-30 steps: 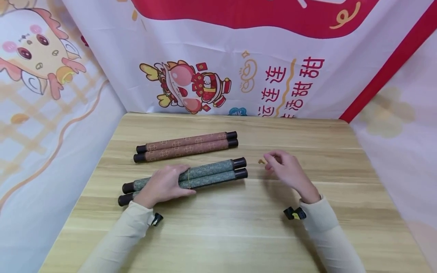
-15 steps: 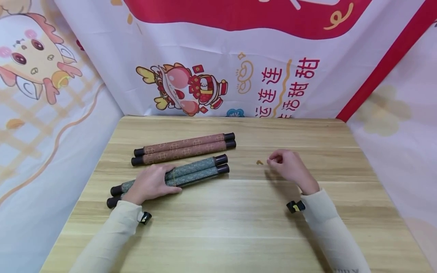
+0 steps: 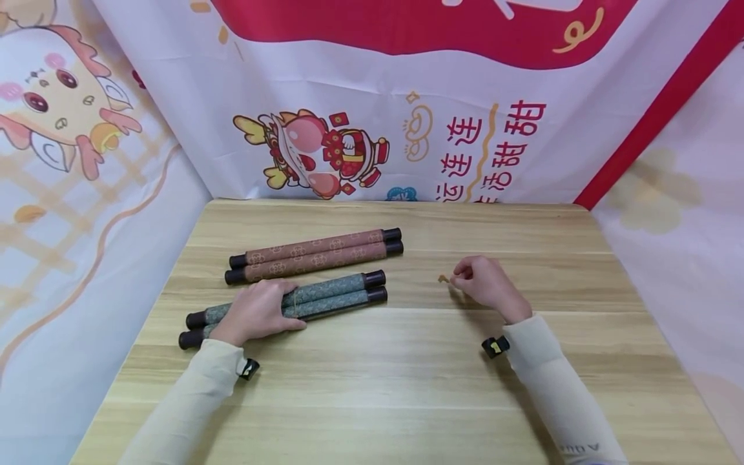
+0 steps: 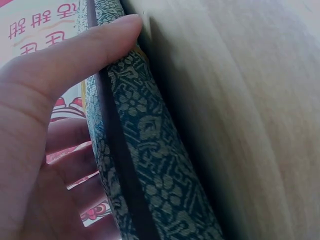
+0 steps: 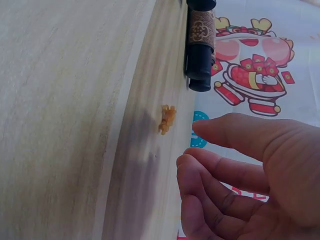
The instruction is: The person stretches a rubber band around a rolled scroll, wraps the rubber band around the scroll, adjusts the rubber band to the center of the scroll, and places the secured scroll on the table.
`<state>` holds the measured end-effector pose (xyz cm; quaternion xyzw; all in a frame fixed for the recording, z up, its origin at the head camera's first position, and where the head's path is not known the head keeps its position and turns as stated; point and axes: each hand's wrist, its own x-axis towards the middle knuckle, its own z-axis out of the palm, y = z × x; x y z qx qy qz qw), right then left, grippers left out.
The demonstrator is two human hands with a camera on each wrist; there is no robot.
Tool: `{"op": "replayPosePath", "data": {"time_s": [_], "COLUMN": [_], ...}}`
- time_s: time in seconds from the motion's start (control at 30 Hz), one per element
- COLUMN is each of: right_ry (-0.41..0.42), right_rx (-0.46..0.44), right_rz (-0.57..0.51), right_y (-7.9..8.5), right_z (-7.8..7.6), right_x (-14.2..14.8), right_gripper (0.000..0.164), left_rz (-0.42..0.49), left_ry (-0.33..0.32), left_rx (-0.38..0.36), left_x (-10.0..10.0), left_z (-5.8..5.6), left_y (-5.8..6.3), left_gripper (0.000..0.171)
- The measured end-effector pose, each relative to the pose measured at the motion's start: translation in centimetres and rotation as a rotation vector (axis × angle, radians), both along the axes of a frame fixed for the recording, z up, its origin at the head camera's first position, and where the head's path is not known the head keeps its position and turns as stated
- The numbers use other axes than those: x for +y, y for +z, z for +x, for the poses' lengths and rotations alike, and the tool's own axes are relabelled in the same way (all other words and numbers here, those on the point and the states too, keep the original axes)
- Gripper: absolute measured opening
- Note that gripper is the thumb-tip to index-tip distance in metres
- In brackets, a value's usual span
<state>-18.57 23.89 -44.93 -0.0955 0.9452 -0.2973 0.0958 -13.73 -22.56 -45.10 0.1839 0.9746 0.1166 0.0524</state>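
Note:
A green patterned scroll (image 3: 328,296), rolled as two parallel rolls with dark end knobs, lies on the left of the table. My left hand (image 3: 258,312) grips it near its middle, and a thin yellow band (image 3: 295,303) crosses it beside the fingers. In the left wrist view the thumb (image 4: 100,45) lies over the rolls, with the other fingers behind. Right of the scrolls lies a small clump of amber rubber bands (image 5: 167,119). My right hand (image 3: 487,284) hovers beside it, fingers loosely bent. In the right wrist view, thumb and forefinger stand apart with nothing between them.
A reddish-brown patterned scroll (image 3: 316,256), also two parallel rolls with dark knobs, lies just behind the green one. The wooden table (image 3: 407,381) meets a printed cloth (image 3: 349,77) at the back. More printed cloth hangs on the left and right sides.
My left hand has shifted left with the green scroll, mostly in the first half second. The right hand drew slightly away from the rubber bands, then came back close. The brown scroll stays put.

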Motion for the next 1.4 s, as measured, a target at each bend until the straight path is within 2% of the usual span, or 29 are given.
{"op": "replayPosePath", "data": {"time_s": [0.43,0.6,0.77,0.93,1.13,1.27,1.4], "right_ry": [0.033,0.034,0.038,0.035,0.018,0.005,0.014], "right_rx": [-0.028,0.003,0.015,0.030,0.014,-0.012,0.003], "right_rz": [0.009,0.034,0.051,0.043,0.026,-0.006,-0.032], "right_y": [-0.7,-1.0,-1.2,-1.2,-0.8,-0.2,0.4], "right_z": [-0.6,-0.9,-1.1,-1.2,-0.9,-0.4,0.3], "right_x": [-0.4,-0.6,-0.7,-0.9,-1.1,-1.6,-2.2], "right_gripper": [0.009,0.005,0.006,0.008,0.008,0.009,0.010], "left_rz": [-0.060,-0.044,-0.017,0.039,0.143,0.204,0.233], "left_ry": [-0.015,0.014,0.033,-0.019,-0.103,-0.147,-0.175], "left_rx": [0.014,0.023,0.053,0.116,0.136,0.141,0.137], "left_x": [0.7,1.0,1.7,3.1,5.7,7.6,9.4], "left_z": [0.0,0.3,0.6,1.1,1.6,1.3,0.8], "left_y": [0.2,0.9,1.8,3.0,4.3,4.5,4.5], "left_gripper": [0.093,0.097,0.092,0.074,0.063,0.058,0.055]}}
